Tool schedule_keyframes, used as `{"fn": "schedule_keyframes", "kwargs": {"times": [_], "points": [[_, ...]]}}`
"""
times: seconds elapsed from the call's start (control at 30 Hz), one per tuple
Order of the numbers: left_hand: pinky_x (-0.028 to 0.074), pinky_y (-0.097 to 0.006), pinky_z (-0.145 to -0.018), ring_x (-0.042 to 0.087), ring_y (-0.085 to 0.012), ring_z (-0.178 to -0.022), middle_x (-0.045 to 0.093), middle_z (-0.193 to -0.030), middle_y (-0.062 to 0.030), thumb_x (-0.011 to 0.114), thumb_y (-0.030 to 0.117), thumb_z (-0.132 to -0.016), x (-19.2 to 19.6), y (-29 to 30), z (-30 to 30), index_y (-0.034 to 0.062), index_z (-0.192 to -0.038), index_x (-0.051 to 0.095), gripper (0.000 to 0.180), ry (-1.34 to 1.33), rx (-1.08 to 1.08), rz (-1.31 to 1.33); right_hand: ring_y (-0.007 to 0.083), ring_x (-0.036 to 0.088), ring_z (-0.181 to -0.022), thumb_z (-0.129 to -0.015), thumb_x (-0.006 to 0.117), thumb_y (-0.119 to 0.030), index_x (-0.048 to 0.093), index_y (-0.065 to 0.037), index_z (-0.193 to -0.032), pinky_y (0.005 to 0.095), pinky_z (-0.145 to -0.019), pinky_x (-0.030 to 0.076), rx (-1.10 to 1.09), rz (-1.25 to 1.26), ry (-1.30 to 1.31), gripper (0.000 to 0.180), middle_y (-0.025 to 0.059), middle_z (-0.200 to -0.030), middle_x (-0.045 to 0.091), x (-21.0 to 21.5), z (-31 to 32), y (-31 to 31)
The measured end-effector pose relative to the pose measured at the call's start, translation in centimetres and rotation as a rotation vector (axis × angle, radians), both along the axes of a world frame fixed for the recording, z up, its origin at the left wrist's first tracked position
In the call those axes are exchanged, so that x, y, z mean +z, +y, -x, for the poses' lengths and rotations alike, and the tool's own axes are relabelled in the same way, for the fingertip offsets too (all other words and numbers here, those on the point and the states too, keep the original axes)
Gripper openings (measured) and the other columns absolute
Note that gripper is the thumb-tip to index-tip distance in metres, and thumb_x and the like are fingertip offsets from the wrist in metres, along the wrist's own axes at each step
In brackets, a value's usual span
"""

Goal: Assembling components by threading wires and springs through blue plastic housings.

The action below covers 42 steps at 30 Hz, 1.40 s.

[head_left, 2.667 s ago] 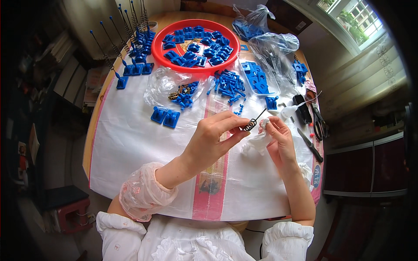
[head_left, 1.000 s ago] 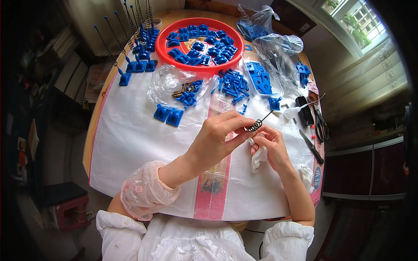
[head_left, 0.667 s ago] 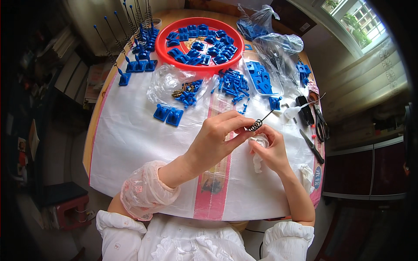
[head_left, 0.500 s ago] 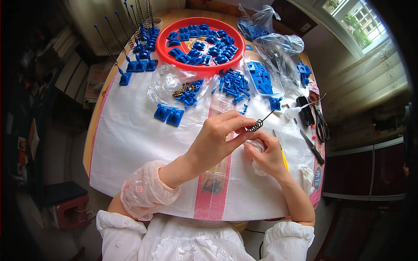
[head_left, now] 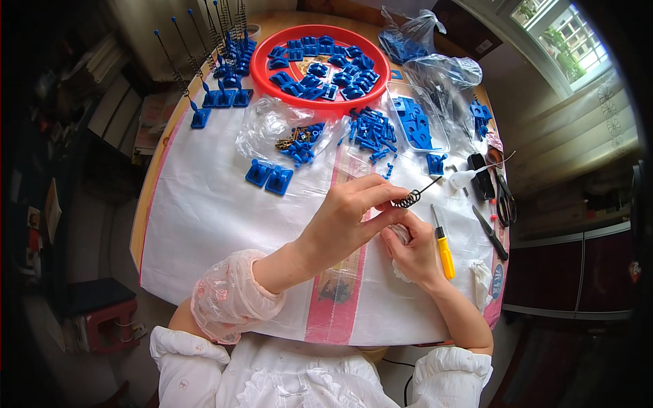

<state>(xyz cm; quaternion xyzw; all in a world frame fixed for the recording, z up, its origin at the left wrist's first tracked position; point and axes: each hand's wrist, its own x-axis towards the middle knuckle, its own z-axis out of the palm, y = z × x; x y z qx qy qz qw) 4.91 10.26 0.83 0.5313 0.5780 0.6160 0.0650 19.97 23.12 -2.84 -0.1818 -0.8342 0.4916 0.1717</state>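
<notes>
Between the thumb and fingers of my left hand is a black coil spring. Its straight wire end points up and to the right, while its other end is hidden by the fingers. Just below it, my right hand is closed round a crumpled white cloth or tissue, its fingertips close to the left ones. A screwdriver with a yellow handle lies right of that hand. Two blue bases with upright pieces sit on the white table cover beyond my left forearm.
A red round tray holds several blue parts. In front lie loose blue pegs, a plastic bag of small parts and a clear box. Finished-looking spring pieces stand far left. A knife, scissors and white bottle lie right.
My left hand and the spring have shifted slightly right. My right hand has turned a little, and more of the yellow screwdriver shows. The whole view has shifted slightly.
</notes>
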Motion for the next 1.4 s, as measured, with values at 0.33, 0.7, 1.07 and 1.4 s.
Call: {"fn": "schedule_keyframes", "kwargs": {"times": [0.33,0.7,1.07,1.4], "points": [[0.057,-0.031,-0.069,0.072,-0.0193,-0.078,0.070,-0.093,-0.0094,0.080,-0.001,-0.081,0.0,0.0,0.1,0.0014,-0.106,0.073,0.027,0.004,0.004,0.006,0.0080,0.060,-0.053,-0.089,0.068,0.002,0.068,0.003,-0.100,0.0254,-0.047,0.043,-0.005,0.148,0.019,0.011,0.0073,-0.078,0.071,0.3,0.5,-0.2],[0.057,-0.030,-0.068,0.072,-0.0186,-0.078,0.070,-0.092,-0.0091,0.080,0.001,-0.082,-0.1,0.0,0.0,0.0009,-0.104,0.073,0.024,-0.009,0.010,-0.004,0.0080,0.059,-0.054,-0.090,0.067,0.001,0.067,0.004,-0.100,0.0264,-0.047,0.044,-0.007,0.129,0.007,0.011,0.0075,-0.078,0.070,-0.2,0.6,0.0],[0.053,-0.034,-0.067,0.067,-0.0246,-0.076,0.068,-0.092,-0.0113,0.075,0.000,-0.083,-0.3,0.1,0.0,0.0028,-0.109,0.071,0.026,-0.024,-0.017,-0.027,0.0071,0.059,-0.059,-0.089,0.067,0.000,0.068,0.004,-0.100,0.0253,-0.053,0.045,0.016,0.102,0.027,0.012,0.0082,-0.080,0.071,-0.5,0.5,0.3],[0.057,-0.030,-0.068,0.072,-0.0194,-0.078,0.070,-0.093,-0.0096,0.081,0.001,-0.081,-0.1,0.1,0.1,0.0011,-0.105,0.072,0.026,0.016,0.006,-0.011,0.0098,0.063,-0.070,-0.088,0.068,0.000,0.069,0.004,-0.102,0.0261,-0.063,0.049,-0.001,0.140,-0.020,0.015,0.0091,-0.083,0.073,0.0,0.5,0.1]]}}
